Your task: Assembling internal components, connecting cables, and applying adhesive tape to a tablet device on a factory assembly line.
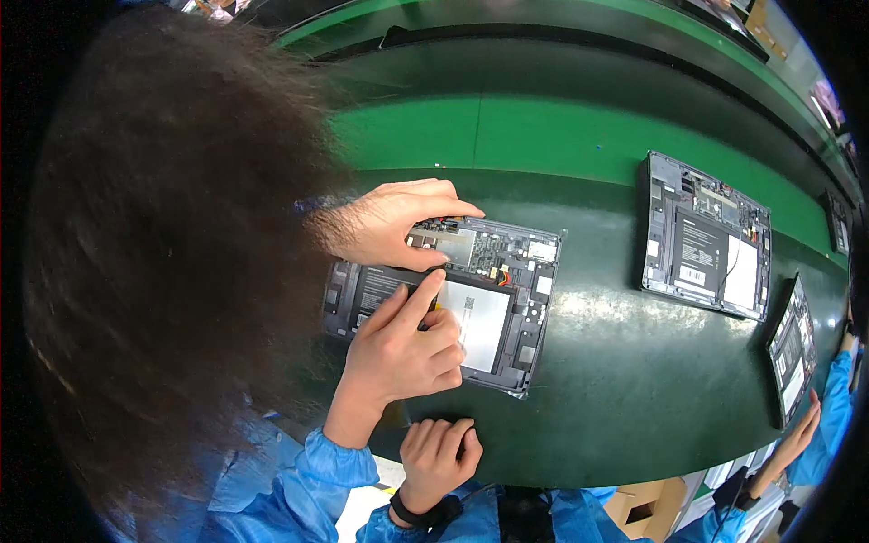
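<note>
My left hand (pixel 441 457), with a black band at its wrist, rests curled at the table's near edge with nothing visible in it. At the far right my right hand (pixel 797 441), also black-banded, grips the near edge of an opened laptop-sized device (pixel 794 344), which shows a battery and circuit parts. Its fingertips are small and partly hidden. In front of my left hand lies another opened device (pixel 529 339) with a dark battery, a silver plate and a circuit board. Two hands of a co-worker (pixel 398 348) press on it, one finger pointing at its middle.
The co-worker's dark-haired head (pixel 181 226) fills the left side and covers part of the device. Another opened device (pixel 706 240) lies farther back on the dark green table (pixel 625 389). A cardboard box (pixel 647 507) stands below the table edge. Another person's blue sleeve (pixel 828 407) is at right.
</note>
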A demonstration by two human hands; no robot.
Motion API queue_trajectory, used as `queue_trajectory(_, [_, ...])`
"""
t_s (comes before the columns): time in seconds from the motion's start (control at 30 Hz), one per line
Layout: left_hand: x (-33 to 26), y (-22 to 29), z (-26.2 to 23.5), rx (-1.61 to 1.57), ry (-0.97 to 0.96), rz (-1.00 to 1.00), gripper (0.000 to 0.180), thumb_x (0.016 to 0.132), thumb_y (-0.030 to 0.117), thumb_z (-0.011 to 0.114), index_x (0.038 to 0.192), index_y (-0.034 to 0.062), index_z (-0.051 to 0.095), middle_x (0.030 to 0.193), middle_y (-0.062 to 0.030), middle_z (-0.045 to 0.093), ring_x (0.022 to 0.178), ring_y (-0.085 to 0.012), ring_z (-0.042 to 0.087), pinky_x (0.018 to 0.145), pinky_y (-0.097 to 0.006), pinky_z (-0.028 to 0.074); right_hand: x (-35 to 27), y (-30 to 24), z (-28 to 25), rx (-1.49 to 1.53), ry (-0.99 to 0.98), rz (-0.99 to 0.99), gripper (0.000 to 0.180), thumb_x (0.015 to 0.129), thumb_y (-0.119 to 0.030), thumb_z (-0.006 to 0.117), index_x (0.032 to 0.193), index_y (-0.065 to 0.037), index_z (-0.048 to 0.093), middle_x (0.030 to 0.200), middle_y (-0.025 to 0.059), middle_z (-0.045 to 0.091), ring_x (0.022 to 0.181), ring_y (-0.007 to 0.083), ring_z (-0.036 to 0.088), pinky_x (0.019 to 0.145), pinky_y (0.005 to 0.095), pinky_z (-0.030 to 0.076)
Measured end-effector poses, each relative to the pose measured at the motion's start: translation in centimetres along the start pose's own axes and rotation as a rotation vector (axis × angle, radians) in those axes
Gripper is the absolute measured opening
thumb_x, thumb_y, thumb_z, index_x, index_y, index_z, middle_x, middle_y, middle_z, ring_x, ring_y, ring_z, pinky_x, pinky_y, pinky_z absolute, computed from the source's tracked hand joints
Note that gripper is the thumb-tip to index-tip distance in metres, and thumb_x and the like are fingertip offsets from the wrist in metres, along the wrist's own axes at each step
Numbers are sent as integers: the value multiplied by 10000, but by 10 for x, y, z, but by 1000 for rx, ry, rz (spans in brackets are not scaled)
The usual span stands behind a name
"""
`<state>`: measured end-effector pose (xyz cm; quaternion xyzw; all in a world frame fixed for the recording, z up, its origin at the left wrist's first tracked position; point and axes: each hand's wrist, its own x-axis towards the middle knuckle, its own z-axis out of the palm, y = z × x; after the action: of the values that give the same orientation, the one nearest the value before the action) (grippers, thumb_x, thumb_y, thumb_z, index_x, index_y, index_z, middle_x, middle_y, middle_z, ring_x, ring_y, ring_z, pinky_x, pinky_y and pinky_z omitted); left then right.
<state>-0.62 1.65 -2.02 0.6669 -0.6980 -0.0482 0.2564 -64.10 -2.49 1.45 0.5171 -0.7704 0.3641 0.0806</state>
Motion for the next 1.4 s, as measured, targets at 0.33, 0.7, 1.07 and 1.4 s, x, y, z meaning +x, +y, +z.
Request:
queue_trajectory(0.33, [-1,1,1,-6,29,-5,81,824,90,692,893,49,682,691,-58,561,583,-242,535,551,-366,417,-99,-276,108,539,-633,1,461,1037,-390,485,964,31,659,819,33,504,702,138,416,631,288,312])
queue_trajectory(0.7, [-4,2,-1,6,-16,-23,94,820,100,693,902,54,696,693,-47,558,592,-232,529,549,-358,408,-93,-332,182,728,-934,-312,198,955,-141,617,947,44,688,815,115,608,719,226,549,669,329,448])
queue_trajectory(1.07, [-2,2,-3,-16,-55,-63,103,803,57,675,904,41,685,666,-54,522,574,-250,494,558,-388,369,-86,-342,181,724,-1012,-271,226,980,-164,612,944,42,695,820,115,595,727,230,564,674,317,452])
queue_trajectory(1.4, [-1,4,-13,-126,-13,-44,120,807,15,667,920,26,706,720,-88,599,611,-266,546,568,-377,410,-97,-348,180,772,-967,-75,195,970,-158,634,945,23,699,800,79,575,728,170,534,685,295,423])
